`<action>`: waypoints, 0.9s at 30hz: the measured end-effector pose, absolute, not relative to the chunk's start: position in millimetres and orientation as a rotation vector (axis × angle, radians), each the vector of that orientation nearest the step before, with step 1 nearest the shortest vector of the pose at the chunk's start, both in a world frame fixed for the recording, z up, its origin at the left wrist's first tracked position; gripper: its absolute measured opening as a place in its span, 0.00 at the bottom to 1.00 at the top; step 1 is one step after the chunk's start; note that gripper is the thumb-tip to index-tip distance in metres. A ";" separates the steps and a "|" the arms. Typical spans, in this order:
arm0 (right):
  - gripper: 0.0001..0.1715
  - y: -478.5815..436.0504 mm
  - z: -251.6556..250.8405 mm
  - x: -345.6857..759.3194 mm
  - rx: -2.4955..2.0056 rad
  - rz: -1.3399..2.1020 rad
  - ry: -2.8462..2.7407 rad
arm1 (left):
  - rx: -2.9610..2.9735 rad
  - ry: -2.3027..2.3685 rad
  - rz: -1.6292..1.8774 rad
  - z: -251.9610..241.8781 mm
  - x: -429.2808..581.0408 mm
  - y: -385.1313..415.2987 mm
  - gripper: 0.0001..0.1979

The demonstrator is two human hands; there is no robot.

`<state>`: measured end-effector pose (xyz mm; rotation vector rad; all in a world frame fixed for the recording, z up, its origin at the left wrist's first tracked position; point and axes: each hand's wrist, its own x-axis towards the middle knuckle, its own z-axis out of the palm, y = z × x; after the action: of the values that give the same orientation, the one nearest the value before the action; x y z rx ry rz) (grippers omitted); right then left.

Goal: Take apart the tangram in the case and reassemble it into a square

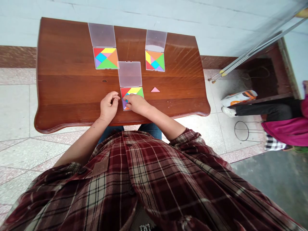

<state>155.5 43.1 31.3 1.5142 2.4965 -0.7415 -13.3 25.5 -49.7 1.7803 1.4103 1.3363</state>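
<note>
In front of me a tangram case [132, 110] lies on the table with its clear lid [130, 74] folded back. Red, yellow, green, blue, purple and orange pieces show in it, partly covered by my right hand [137, 104]. That hand reaches in from the right, its thumb and fingers bent down over a tangram piece at the case's left side; the piece is mostly hidden. Just left of the case, my left hand [109, 107] is curled, thumb and fingertips together, with nothing visible in it. A loose pink triangle [155, 90] lies right of the case.
Two more lidded tangram sets stand farther back, one at left [106, 59] and one at right [155, 61]. The brown wooden table [69, 96] meets a pale wall. To the right are crutches [231, 69], a white-and-orange bag [238, 98] and a person's leg [260, 110].
</note>
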 end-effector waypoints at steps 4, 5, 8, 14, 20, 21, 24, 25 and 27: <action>0.21 38.3 32.9 153.8 1.506 -0.659 2.467 | 1.778 1.394 1.343 -51.1 -13.6 25.7 0.09; 0.22 36.5 32.8 153.3 1.503 -0.629 2.463 | 1.779 1.391 1.345 -51.3 -13.8 25.6 0.09; 0.22 29.8 31.6 152.0 1.488 -0.534 2.468 | 1.777 1.393 1.348 -51.0 -14.1 25.3 0.09; 0.26 16.2 26.5 148.7 1.467 -0.456 2.469 | 1.787 1.410 1.325 -49.8 -14.7 25.6 0.09; 0.24 22.8 26.4 162.8 1.562 -0.570 2.530 | 1.783 1.399 1.347 -50.1 -15.1 26.1 0.09; 0.24 27.6 26.9 171.4 1.633 -0.573 2.529 | 1.771 1.397 1.351 -50.2 -15.0 26.0 0.09; 0.22 46.7 27.2 206.6 1.935 -0.508 2.436 | 1.735 1.408 1.330 -50.3 -14.6 26.0 0.09; 0.22 53.6 26.6 219.6 2.021 -0.472 2.398 | 1.731 1.411 1.322 -50.1 -14.5 26.0 0.09; 0.24 66.5 24.3 242.9 2.120 -0.430 2.320 | 1.730 1.411 1.311 -49.8 -14.7 26.1 0.08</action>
<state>242.9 66.5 24.3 2.1203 2.3198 -0.4303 -14.7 26.1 -49.8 1.7297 1.4107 1.3110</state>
